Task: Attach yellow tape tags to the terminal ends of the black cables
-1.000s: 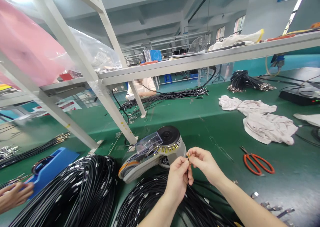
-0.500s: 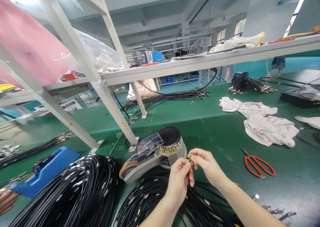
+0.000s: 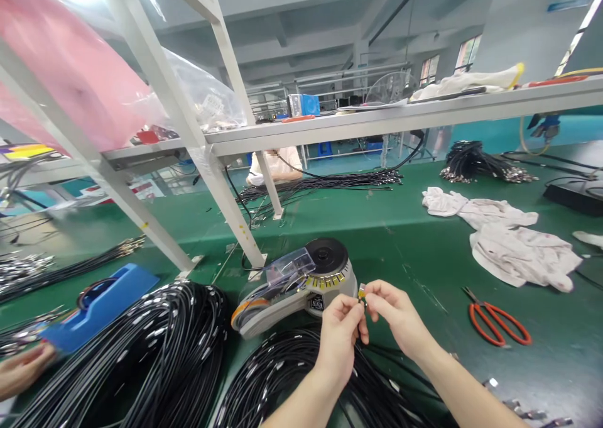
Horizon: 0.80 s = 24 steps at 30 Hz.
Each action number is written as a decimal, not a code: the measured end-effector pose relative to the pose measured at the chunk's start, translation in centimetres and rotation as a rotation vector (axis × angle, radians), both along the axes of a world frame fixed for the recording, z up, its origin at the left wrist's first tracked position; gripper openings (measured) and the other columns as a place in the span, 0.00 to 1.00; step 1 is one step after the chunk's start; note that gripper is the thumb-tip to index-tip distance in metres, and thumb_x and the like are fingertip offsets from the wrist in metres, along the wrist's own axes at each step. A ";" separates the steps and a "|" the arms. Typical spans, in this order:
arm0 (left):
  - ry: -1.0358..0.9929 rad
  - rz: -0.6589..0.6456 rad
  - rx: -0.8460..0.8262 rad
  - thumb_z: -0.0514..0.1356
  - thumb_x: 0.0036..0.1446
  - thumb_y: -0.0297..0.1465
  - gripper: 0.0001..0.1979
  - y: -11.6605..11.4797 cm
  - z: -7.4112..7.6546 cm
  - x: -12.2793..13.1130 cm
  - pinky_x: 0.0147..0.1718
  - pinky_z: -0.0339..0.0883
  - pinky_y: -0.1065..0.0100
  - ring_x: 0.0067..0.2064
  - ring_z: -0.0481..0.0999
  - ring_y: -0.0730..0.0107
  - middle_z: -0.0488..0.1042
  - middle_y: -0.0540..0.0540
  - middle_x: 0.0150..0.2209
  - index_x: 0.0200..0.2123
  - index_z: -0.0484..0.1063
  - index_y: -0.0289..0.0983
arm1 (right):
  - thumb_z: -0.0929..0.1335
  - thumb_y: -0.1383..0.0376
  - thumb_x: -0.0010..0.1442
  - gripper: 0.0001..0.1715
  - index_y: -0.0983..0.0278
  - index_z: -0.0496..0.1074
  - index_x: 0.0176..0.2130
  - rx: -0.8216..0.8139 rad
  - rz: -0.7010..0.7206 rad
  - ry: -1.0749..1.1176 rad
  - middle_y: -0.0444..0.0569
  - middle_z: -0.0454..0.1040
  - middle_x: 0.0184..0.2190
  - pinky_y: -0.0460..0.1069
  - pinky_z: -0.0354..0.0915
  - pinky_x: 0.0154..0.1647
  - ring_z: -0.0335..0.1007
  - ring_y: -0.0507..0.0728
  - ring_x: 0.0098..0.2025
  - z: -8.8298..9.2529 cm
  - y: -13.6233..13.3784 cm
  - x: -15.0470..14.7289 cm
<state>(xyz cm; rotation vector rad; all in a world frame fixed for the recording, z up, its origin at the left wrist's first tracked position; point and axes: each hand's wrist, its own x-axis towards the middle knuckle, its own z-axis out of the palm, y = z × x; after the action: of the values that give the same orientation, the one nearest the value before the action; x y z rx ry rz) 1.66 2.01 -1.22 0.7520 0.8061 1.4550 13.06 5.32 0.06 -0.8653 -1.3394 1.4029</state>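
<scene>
My left hand [image 3: 340,334] is closed in a pinch on what looks like a thin black cable end, mostly hidden by the fingers. Right against it, my right hand [image 3: 394,315] pinches a small yellow piece of tape [image 3: 362,291] at the same spot. Just behind the hands stands a grey round tape dispenser [image 3: 325,274] with a black top and short yellow strips along its rim. Below my hands lies a coil of black cables [image 3: 268,378] with white labels.
A second cable coil [image 3: 179,340] lies left, beside a blue tape holder [image 3: 101,308] that a co-worker's hand [image 3: 26,368] reaches. Orange-handled scissors [image 3: 497,318] and white gloves [image 3: 518,252] lie right. Metal shelf posts [image 3: 226,195] rise from the green table. Another person [image 3: 277,167] sits across.
The yellow tape piece shows more clearly above my fingertips. The co-worker's hand has come further in at the left. The whole view has shifted slightly; my hands stay together.
</scene>
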 end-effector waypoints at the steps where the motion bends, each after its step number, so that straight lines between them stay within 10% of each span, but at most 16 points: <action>1: -0.003 -0.004 0.000 0.61 0.49 0.31 0.09 0.0 0.0 0.0 0.15 0.55 0.77 0.17 0.62 0.80 0.66 0.53 0.18 0.25 0.63 0.34 | 0.68 0.61 0.53 0.09 0.64 0.68 0.27 0.003 -0.008 -0.008 0.38 0.62 0.16 0.46 0.55 0.26 0.56 0.50 0.21 0.0 0.0 0.0; 16: -0.075 -0.282 -0.025 0.62 0.47 0.31 0.09 -0.1 0.2 -0.7 0.11 0.49 0.78 0.14 0.60 0.82 0.65 0.51 0.17 0.24 0.68 0.31 | 0.72 0.64 0.48 0.09 0.64 0.69 0.30 -0.208 0.265 0.277 0.40 0.65 0.21 0.44 0.56 0.24 0.58 0.48 0.22 -0.1 0.5 0.5; 24: -0.082 -0.411 -0.026 0.63 0.45 0.34 0.11 -0.2 -0.5 -1.4 0.11 0.49 0.77 0.13 0.60 0.81 0.66 0.50 0.16 0.23 0.68 0.31 | 0.72 0.61 0.49 0.11 0.66 0.70 0.25 -0.020 0.364 0.131 0.43 0.64 0.23 0.46 0.57 0.27 0.60 0.51 0.26 0.1 1.1 1.2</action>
<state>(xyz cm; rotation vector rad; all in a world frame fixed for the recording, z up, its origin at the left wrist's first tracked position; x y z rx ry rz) 0.31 1.85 -1.71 0.7807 0.5660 1.0963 14.27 6.40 0.15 -0.5467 -1.4318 1.7223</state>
